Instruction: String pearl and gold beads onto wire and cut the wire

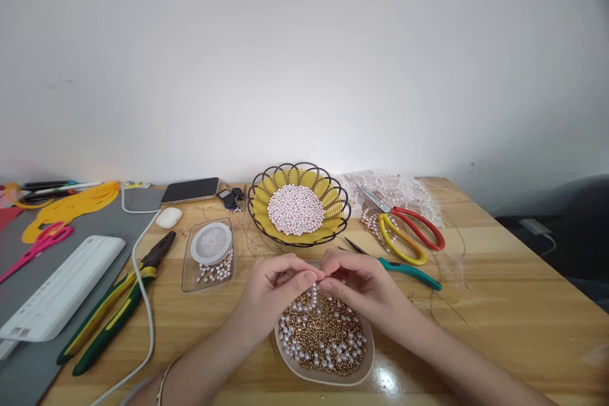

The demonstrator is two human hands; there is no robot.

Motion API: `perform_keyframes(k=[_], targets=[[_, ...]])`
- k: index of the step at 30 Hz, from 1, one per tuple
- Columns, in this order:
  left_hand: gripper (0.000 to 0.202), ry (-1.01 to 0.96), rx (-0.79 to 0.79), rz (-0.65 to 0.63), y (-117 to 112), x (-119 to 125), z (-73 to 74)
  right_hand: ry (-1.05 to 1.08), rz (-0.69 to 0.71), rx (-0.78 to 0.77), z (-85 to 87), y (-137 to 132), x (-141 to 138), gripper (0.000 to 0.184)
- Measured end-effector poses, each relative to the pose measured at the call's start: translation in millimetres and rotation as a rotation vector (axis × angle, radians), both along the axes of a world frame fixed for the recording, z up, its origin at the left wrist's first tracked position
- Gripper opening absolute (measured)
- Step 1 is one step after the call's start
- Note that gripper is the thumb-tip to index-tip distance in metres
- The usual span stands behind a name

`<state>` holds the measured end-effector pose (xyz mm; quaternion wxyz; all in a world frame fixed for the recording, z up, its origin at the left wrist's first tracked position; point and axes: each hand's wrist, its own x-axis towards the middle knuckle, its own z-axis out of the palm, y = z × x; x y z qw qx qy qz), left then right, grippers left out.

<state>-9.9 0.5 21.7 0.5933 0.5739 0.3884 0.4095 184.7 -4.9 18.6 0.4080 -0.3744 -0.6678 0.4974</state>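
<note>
Over a white tray point(328, 380) of gold and pearl beads, my left hand point(280, 288) and my right hand point(356, 282) meet at the fingertips. A short string of pearl beads point(314, 297) hangs down from between them toward the beads below. Thumb and forefinger of my left hand are pinched at the top of this string. My right hand is pinched right beside it, touching the left fingertips; what lies between its fingers is too small to make out. Behind the hands stands a yellow basket point(257, 203) with a black looped rim, holding many pale pink beads.
Left of the tray are a clear box point(193, 279) with a spool point(212, 243) and beads, green-yellow pliers point(118, 304), a white cable point(145, 279) and a power strip point(66, 285). To the right lie red-yellow scissors point(404, 228), a teal-handled tool point(413, 271) and bagged bead strands point(404, 193).
</note>
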Motion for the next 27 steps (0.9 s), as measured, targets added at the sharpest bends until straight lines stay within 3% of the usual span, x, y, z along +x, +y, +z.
perform_keyframes(k=[5,12,18,27], targets=[[0.031,0.042,-0.015,0.011,-0.3,0.5,-6.8,-0.169,-0.104,0.278,2.5,-7.7,1.8,0.024],[0.037,0.09,-0.09,-0.057,-1.6,3.3,-6.8,-0.255,-0.111,0.33,-1.5,-9.7,3.9,0.018],[0.036,0.092,-0.098,-0.097,-0.7,3.0,-3.4,-0.179,-0.047,0.205,2.3,-10.1,3.0,0.019],[0.024,0.043,-0.191,-0.113,-0.8,3.6,0.6,0.134,0.065,-0.176,0.7,-12.5,2.1,0.027]])
